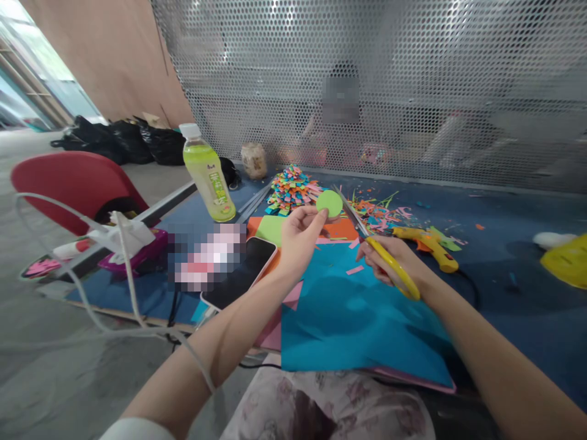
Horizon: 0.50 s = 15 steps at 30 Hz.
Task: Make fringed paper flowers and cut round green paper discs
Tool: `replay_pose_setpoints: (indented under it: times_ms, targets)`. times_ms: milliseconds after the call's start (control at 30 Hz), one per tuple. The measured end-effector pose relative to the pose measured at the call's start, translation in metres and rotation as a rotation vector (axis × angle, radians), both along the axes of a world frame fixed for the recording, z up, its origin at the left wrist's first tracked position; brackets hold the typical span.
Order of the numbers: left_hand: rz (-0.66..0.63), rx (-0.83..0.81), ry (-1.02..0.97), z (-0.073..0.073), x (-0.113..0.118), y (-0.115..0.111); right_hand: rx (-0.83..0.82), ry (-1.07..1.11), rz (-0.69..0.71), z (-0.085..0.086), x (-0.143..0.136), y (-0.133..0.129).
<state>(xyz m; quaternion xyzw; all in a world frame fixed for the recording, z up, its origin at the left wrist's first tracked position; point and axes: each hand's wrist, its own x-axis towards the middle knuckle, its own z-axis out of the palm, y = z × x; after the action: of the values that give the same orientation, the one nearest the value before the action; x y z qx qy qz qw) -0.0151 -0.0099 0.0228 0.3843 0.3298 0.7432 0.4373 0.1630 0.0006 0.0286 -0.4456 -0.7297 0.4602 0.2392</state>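
Between the thumb and fingers of my left hand point(302, 229) is a light green paper circle point(329, 203), held up above the table. My right hand point(385, 260) grips scissors point(395, 267) by their yellow handles. The blades point up and away, just right of the circle; whether they touch it I cannot tell. Below both hands lies a large blue paper sheet point(353, 311), with pink and orange sheets under and behind it. A small pink paper strip point(354, 270) rests on the blue sheet. Beyond my left hand stands a heap of colourful paper pieces point(293, 188).
Paper scraps point(380, 214) and a yellow glue gun point(428, 244) lie at the right. A phone point(243, 275), a drink bottle point(208, 174), a jar point(254, 161) and a white plug block with cables point(121, 235) are left. A perforated metal panel point(413, 79) closes off the back.
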Motion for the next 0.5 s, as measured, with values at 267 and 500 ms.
replay_pose_setpoints:
  times_ms: [267, 500]
  targets:
    - [0.03, 0.007, -0.002, 0.0009, -0.0006, 0.0001, -0.043, 0.006, -0.042, 0.002, -0.0019, -0.002]
    - [0.053, -0.005, 0.02, 0.0006, -0.0013, 0.001, -0.002, -0.002, -0.03, 0.0041, -0.0012, -0.0029]
